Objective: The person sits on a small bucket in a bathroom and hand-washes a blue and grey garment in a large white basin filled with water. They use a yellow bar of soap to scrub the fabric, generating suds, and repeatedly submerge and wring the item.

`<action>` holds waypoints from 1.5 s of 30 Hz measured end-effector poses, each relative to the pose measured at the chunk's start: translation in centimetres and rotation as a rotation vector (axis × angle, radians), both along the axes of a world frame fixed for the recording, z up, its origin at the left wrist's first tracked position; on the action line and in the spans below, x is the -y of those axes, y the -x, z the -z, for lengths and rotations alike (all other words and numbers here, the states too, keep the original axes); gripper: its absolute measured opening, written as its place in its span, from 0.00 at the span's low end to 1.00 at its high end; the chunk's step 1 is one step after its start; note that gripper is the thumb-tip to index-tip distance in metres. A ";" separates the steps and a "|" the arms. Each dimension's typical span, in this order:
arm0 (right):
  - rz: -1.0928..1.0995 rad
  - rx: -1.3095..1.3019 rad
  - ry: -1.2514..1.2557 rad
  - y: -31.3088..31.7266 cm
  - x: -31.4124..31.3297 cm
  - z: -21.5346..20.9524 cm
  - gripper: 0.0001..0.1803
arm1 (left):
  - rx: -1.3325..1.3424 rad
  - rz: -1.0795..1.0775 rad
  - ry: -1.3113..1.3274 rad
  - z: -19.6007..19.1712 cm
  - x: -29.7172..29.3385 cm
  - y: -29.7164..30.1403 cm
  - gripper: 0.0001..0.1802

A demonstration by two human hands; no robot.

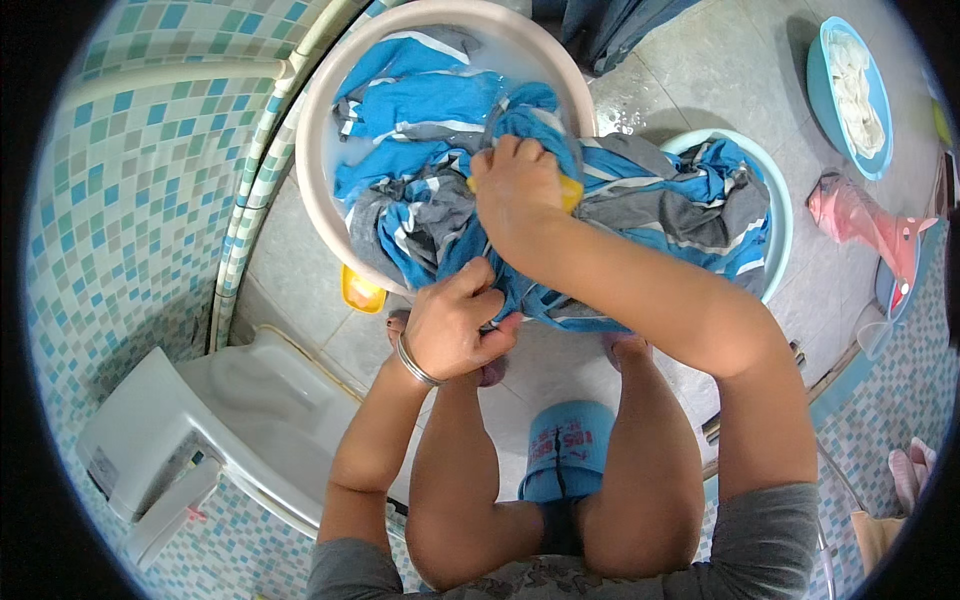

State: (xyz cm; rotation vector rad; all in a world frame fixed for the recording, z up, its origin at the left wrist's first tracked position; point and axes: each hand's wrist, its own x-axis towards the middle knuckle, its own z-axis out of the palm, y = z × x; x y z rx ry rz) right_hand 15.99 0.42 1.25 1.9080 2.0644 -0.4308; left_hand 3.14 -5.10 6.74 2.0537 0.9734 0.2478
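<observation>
Left hand closed tight on blue-grey striped cloth at near rim of white basin. Right hand pressed on cloth, fingers curled over yellow brush. Cloth draped across 2 basins: white one and blue basin, on tiled floor.

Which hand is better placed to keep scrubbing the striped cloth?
Right, probably. The right hand presses a yellow brush onto the blue-and-grey striped cloth at the white basin rim; the left hand only bunches the cloth's near edge.
</observation>
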 end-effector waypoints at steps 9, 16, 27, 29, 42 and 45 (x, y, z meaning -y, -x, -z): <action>-0.008 -0.209 0.029 -6.1 8.6 -4.7 0.25 | -0.528 -0.335 -0.318 2.5 0.3 1.9 0.18; 0.221 -0.652 -0.238 -4.7 4.1 -8.0 0.26 | -0.239 -0.525 -0.146 3.0 2.8 1.3 0.10; -0.377 0.303 -0.137 -2.5 2.3 1.5 0.25 | 0.011 -0.167 -0.099 1.7 4.7 3.2 0.13; -0.334 0.417 -0.244 -3.8 0.1 1.8 0.25 | 0.014 -0.176 -0.099 1.7 4.2 3.3 0.13; -0.218 -0.174 -0.223 -5.3 10.7 -0.8 0.30 | 0.098 -0.127 -0.043 2.4 2.4 3.6 0.11; -0.142 -0.110 -0.434 -6.9 6.9 1.6 0.32 | 0.132 0.001 0.022 1.8 2.8 2.6 0.11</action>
